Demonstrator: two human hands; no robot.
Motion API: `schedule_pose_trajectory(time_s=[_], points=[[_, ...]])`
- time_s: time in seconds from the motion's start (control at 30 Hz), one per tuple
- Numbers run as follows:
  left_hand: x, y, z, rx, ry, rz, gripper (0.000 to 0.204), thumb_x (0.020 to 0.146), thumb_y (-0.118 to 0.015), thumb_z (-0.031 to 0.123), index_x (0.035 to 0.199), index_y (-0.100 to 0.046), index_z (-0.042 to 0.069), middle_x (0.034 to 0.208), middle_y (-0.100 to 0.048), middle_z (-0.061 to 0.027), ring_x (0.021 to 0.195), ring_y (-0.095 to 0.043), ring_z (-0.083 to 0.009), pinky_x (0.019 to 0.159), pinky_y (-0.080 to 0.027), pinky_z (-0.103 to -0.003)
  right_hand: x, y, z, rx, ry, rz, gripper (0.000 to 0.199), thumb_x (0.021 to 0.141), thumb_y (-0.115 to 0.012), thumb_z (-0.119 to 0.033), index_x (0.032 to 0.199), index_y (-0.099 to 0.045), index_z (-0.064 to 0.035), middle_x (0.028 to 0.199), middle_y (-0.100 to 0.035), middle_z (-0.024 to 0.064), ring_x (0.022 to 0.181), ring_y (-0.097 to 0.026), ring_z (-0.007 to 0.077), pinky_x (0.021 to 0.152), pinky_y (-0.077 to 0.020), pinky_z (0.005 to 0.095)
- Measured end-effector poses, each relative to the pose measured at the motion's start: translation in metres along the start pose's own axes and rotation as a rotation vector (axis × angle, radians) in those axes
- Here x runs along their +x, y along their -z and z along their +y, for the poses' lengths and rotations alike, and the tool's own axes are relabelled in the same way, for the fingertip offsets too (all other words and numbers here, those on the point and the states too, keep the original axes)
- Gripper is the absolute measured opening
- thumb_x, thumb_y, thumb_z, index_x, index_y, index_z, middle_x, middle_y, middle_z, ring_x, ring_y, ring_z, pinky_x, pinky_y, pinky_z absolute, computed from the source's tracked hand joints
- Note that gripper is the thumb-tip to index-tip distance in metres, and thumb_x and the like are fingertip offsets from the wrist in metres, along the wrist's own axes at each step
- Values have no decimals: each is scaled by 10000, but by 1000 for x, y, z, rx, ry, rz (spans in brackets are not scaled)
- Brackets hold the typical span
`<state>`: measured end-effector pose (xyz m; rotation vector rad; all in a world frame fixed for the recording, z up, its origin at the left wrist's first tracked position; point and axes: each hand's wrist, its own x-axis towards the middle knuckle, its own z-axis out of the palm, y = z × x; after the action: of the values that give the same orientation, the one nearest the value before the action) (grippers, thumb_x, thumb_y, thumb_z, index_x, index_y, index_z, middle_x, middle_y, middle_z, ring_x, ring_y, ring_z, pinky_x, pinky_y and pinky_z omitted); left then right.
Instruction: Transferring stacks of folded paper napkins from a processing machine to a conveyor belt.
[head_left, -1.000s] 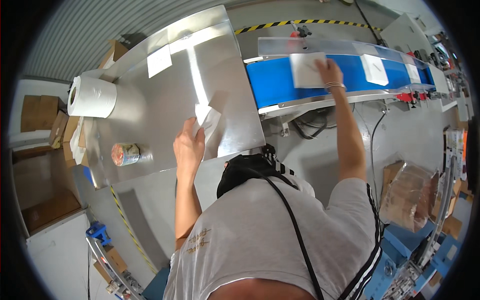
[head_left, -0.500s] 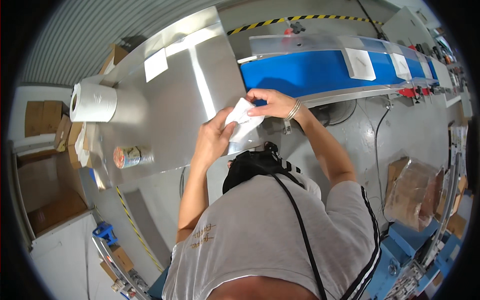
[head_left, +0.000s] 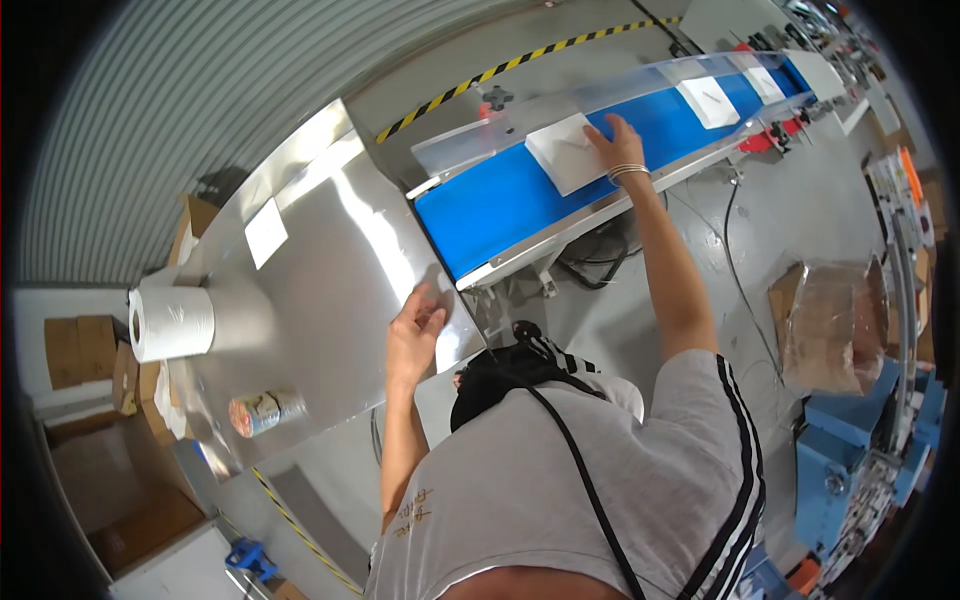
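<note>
My right hand (head_left: 617,150) reaches over the blue conveyor belt (head_left: 490,215), its fingers spread at the right edge of a flat white packet (head_left: 563,154). Whether the fingertips touch the packet I cannot tell. Farther right along the belt lie two more white packets, one in the middle (head_left: 708,102) and one near the far end (head_left: 764,86). Over the right edge of the shiny metal table (head_left: 330,330) is my left hand (head_left: 415,335), fingers loosely bent and apart, with nothing in it.
On the table stand a large white roll (head_left: 175,323), a small wrapped roll (head_left: 262,412) and a white sheet (head_left: 266,234). A clear guard (head_left: 460,150) runs along the belt's far side. Cables cross the floor at right, near a plastic-lined box (head_left: 835,325).
Both hands held a small white packet over the table corner; they have parted. My right hand has moved out over the belt, and my left is now empty. The view has turned.
</note>
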<state>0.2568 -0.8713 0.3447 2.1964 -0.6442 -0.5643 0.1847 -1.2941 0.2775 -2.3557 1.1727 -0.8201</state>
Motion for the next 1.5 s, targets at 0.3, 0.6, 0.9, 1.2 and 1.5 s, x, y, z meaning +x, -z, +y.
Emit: schedule_pose_trajectory(time_s=[0.3,0.6,0.9,1.2,1.5], points=[[30,-48,-16,90,-265,57,293,844,-573,122,1131,-593,70,895,-642,-140,753,-623,-292,685,-500,-365,-174,11,80,420,-369,341,225,920,-529,-228,1010,-542,-22,870,-628,151,768,-593,247,705,-477,370],[35,-56,-56,298,-684,211,229,833,-550,89,1048,-616,45,828,-593,-121,751,-586,-320,621,-471,-407,-462,-70,40,133,-872,-1125,438,762,-570,-461,1017,-675,-121,1011,-667,120,982,-610,282,868,-456,385],[42,-65,-52,128,-669,100,311,817,-559,105,1126,-567,71,894,-592,-119,786,-593,-314,663,-467,-424,-513,-73,45,193,-1064,-419,384,771,-566,-369,1005,-675,-85,890,-689,121,831,-651,243,788,-495,354],[47,-77,-53,228,-938,151,354,810,-554,73,1160,-526,26,1070,-531,-170,1023,-493,-363,833,-425,-453,-656,-34,-22,285,-975,-729,460,750,-583,-468,966,-688,-75,914,-686,108,811,-641,239,736,-483,372],[22,-101,-75,105,-850,143,483,772,-559,4,1240,-439,-11,1316,-361,-280,1187,-391,-453,987,-345,-474,-759,19,-7,104,-1052,-627,305,827,-501,-271,1000,-684,-98,1095,-635,131,1042,-597,290,866,-484,397]])
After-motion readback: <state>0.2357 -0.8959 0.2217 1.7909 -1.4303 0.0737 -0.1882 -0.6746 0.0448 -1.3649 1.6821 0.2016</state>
